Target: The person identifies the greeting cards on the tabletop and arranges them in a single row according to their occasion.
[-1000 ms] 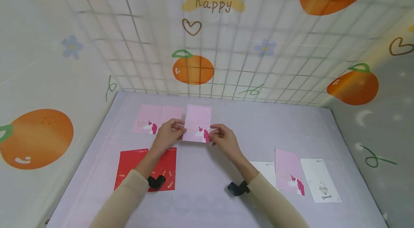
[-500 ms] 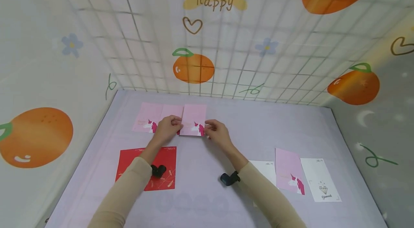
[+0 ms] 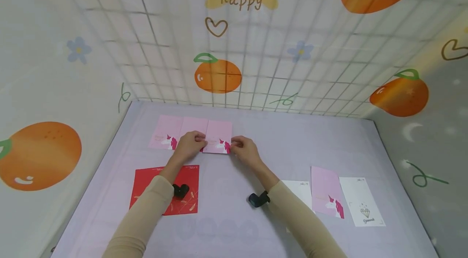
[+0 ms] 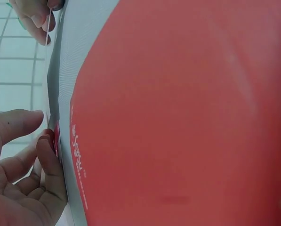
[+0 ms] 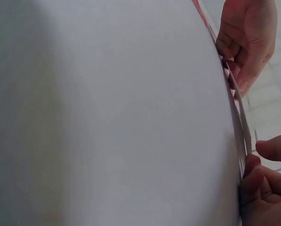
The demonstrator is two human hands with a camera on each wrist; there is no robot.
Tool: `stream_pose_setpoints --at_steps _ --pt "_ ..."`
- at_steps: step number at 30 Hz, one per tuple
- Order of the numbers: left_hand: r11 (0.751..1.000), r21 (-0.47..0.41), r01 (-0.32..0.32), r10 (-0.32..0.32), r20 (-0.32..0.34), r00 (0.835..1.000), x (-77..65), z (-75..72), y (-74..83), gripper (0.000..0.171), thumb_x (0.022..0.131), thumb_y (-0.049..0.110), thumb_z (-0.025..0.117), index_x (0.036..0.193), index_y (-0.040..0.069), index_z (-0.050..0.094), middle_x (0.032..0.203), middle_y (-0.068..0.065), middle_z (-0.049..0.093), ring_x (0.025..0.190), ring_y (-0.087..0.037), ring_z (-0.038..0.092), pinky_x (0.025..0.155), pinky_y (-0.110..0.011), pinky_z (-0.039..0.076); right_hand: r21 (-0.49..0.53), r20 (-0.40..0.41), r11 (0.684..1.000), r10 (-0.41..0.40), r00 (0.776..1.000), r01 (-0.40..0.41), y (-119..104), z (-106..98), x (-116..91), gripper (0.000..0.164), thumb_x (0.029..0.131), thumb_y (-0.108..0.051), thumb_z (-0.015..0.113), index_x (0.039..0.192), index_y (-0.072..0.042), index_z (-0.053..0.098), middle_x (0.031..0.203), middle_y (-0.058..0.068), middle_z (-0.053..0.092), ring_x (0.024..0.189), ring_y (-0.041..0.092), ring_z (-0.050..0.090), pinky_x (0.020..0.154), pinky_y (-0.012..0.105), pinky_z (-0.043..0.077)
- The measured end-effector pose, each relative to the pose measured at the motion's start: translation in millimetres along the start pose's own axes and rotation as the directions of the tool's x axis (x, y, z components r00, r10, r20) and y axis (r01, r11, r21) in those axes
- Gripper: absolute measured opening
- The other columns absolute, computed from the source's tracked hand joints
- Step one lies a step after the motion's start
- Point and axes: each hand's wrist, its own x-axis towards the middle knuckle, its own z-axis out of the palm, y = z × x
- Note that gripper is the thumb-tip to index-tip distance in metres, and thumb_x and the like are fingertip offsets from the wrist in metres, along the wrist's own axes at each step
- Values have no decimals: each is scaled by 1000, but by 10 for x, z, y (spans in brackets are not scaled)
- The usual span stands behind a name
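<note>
In the head view, a pink unicorn card (image 3: 218,131) lies at the right end of a row beside two other pink cards (image 3: 166,130). My left hand (image 3: 190,144) holds its lower left edge and covers part of the middle card. My right hand (image 3: 245,149) is at its lower right corner, thumb and fingers around the edge. Seen edge-on in the right wrist view, the card (image 5: 241,113) tilts slightly off the table, with the left hand (image 5: 248,42) pinching its far end. The left wrist view shows the left hand (image 4: 27,174) close to the table.
Red cards (image 3: 188,193) lie under my left forearm. To the right are another pink unicorn card (image 3: 325,189), a white diamond card (image 3: 363,201) and a white card (image 3: 301,191) partly behind my right sleeve. A printed cloth wall (image 3: 252,75) rises behind the table.
The pink unicorn card moved left and lower, from above the table to the end of the pink row. Both hands moved with it, and its far edge dropped in the last half second.
</note>
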Motion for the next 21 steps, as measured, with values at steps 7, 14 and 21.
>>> stream_pose_setpoints --at_steps 7,14,21 --pt "1000 1 21 -21 5 1000 -8 3 4 36 95 23 68 126 6 64 111 -11 68 98 -26 64 84 -40 54 -37 -8 999 -4 1000 4 -15 -6 26 29 92 -12 67 119 -2 68 93 3 67 84 20 60 73 30 53" --pt "999 20 30 -30 7 1000 -16 8 9 40 94 26 70 129 6 62 114 -11 67 102 -27 64 87 -42 54 -49 -3 999 -7 1000 6 -14 -5 32 28 92 -11 66 119 -2 68 93 3 66 85 21 58 73 29 53" --pt "998 10 55 -55 25 998 -30 -1 29 45 93 28 71 131 6 60 119 -13 65 105 -29 63 88 -43 54 -51 -2 999 9 1000 -9 -27 -1 14 27 93 -10 66 119 -3 68 95 4 65 87 21 58 75 29 53"
